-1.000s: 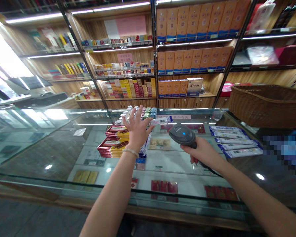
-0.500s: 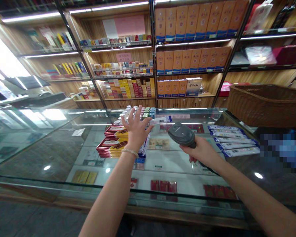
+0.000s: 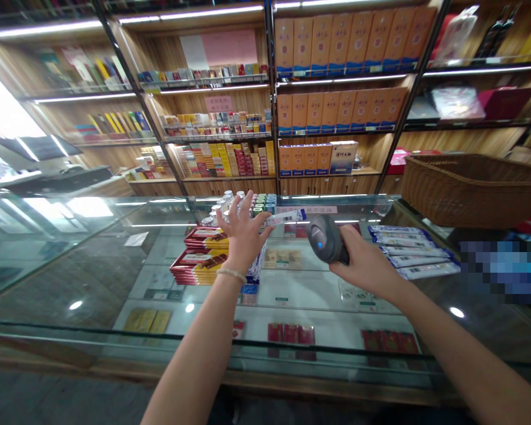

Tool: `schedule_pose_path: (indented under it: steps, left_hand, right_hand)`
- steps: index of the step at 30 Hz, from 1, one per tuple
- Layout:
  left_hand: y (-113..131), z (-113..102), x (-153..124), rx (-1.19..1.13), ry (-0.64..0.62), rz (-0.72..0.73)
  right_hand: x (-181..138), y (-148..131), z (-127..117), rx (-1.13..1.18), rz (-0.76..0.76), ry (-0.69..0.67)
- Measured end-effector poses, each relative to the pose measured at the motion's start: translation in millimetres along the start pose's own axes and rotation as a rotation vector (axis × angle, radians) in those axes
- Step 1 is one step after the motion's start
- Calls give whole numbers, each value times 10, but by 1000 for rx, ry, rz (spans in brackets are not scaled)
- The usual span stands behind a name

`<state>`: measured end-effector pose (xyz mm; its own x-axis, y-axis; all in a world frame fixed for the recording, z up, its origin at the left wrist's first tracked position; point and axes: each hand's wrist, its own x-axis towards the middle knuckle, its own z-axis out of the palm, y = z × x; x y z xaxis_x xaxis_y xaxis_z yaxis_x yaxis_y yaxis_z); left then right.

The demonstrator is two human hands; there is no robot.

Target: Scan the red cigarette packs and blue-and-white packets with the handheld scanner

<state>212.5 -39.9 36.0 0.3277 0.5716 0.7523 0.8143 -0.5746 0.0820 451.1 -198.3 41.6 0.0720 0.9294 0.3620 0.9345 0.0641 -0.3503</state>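
Observation:
My left hand (image 3: 242, 235) is raised over the glass counter (image 3: 92, 260), fingers partly spread, with a long white and blue carton (image 3: 287, 217) pinched between thumb and fingers and held level. My right hand (image 3: 361, 262) is wrapped round the handle of a dark grey barcode scanner (image 3: 324, 238), whose head with a blue light is turned left towards the carton's end. A stack of red and yellow cartons (image 3: 201, 255) lies on the glass just left of my left hand. Small bottles (image 3: 230, 200) stand behind it.
Several white and blue cartons (image 3: 409, 252) lie in a row on the counter at the right. A wicker basket (image 3: 469, 188) stands at the far right. Shelves of orange boxes (image 3: 336, 106) and cigarette packs (image 3: 225, 158) fill the wall behind. More packs lie under the glass.
My right hand has swung the scanner's head up and left, closer to the carton. My left hand has stayed almost where it was.

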Motion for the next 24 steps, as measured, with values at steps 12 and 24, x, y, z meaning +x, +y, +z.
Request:
schedule_pose_path:
  steps: [12,24]
  left_hand:
    - [-1,4,-4,32,-13,-13]
    - [0,18,-11,-9,5,-25]
  right_hand:
    - [109,407,92,-514,125,-63]
    - [90,593,306,-543,81,-138]
